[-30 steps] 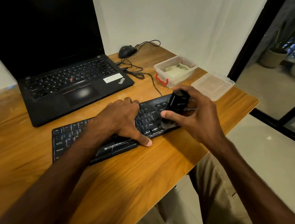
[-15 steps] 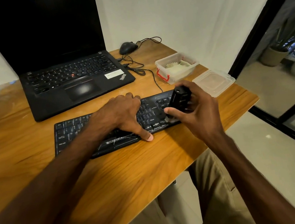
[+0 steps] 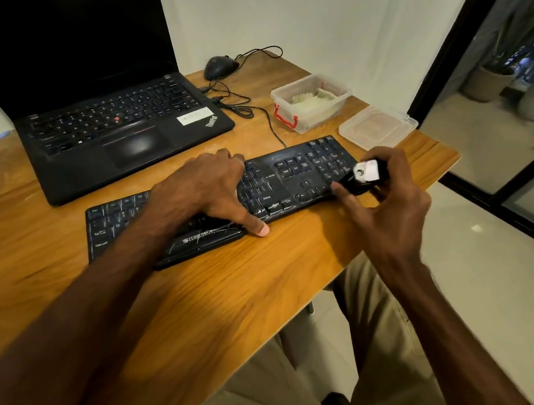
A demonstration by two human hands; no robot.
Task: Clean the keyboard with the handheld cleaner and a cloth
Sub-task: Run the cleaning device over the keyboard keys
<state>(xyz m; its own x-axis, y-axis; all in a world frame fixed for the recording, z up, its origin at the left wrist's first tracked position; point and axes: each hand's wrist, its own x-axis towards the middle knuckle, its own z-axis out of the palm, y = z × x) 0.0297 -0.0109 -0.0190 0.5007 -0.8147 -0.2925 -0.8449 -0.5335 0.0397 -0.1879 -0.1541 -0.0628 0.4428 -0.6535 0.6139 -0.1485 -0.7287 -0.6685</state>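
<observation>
A black keyboard (image 3: 302,174) lies on the wooden desk (image 3: 204,304) in front of a laptop. My left hand (image 3: 204,193) rests flat on its middle, thumb at the front edge, pressing it down. My right hand (image 3: 390,207) grips the small black handheld cleaner (image 3: 361,175) with a white end, tilted over the keyboard's right end. A pale cloth (image 3: 312,101) lies folded inside a clear box at the back right.
An open black laptop (image 3: 122,129) stands behind the keyboard. A wired mouse (image 3: 220,66) and its cable (image 3: 247,107) lie beside it. The clear box (image 3: 299,122) with a red latch and its lid (image 3: 377,126) sit near the desk's right edge.
My right hand has carried the cleaner rightward, from the keys left of the number pad to the keyboard's right end, and tilted it so the white end shows. The left hand stays put.
</observation>
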